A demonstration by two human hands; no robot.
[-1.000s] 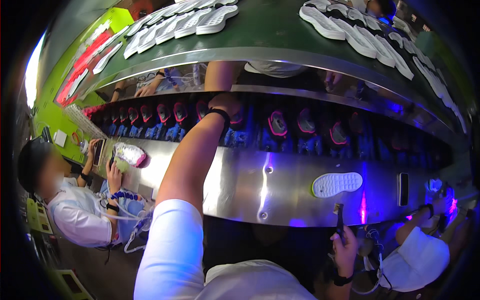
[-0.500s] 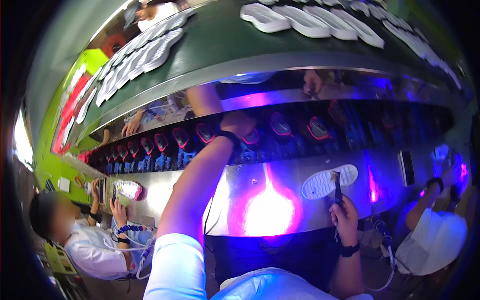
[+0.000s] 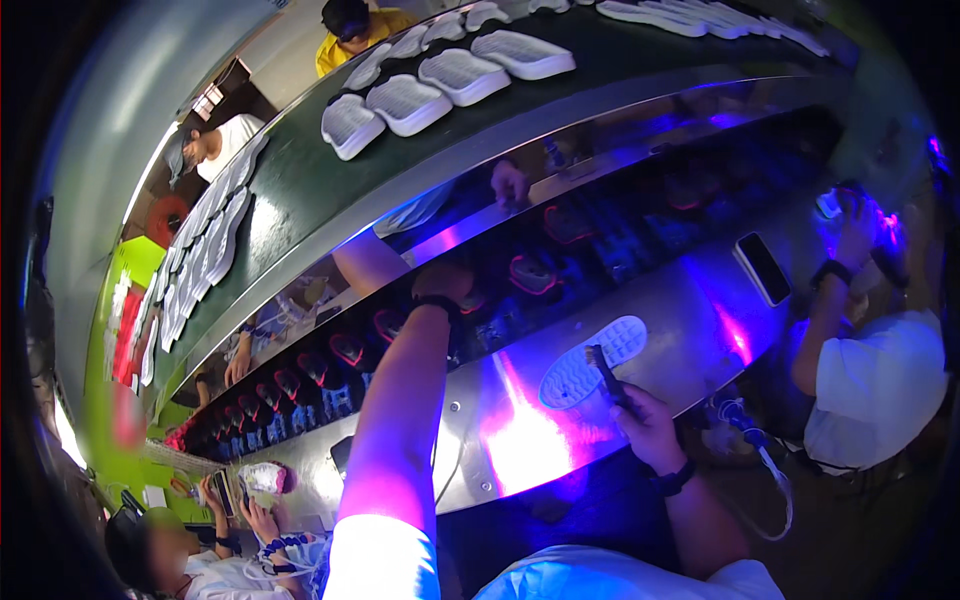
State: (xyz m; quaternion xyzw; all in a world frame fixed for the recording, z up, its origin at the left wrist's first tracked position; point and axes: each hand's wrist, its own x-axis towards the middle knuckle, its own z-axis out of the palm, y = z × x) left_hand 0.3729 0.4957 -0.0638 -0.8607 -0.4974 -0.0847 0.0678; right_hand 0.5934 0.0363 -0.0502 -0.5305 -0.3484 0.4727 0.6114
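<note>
A dark-handled brush (image 3: pixel 612 385) is gripped in my right hand (image 3: pixel 650 425), its bristle end over a white shoe sole (image 3: pixel 622 342) on the metal ledge (image 3: pixel 470 435). I cannot tell whether the bristles touch the sole. My left arm stretches forward into the dark channel, and my left hand (image 3: pixel 445 282) is at a dark shoe upper (image 3: pixel 472 300) with a pinkish-red rim. Shadow and blur hide its fingers. More such uppers (image 3: pixel 347 348) stand on blue supports in a row to the left, with another upper (image 3: pixel 535 275) to the right.
Above the channel, a dark green belt (image 3: pixel 300 190) carries several white soles (image 3: pixel 410 105). A phone (image 3: pixel 762 268) lies on the ledge at right. Co-workers sit on both sides, one holding a pale shoe (image 3: pixel 265 478) nearby at left. Bright purple light glares off the ledge.
The whole view has tilted and shifted, bringing two people beyond the belt into clearer sight. My left hand stays at the row of uppers; my right hand keeps the brush by the sole.
</note>
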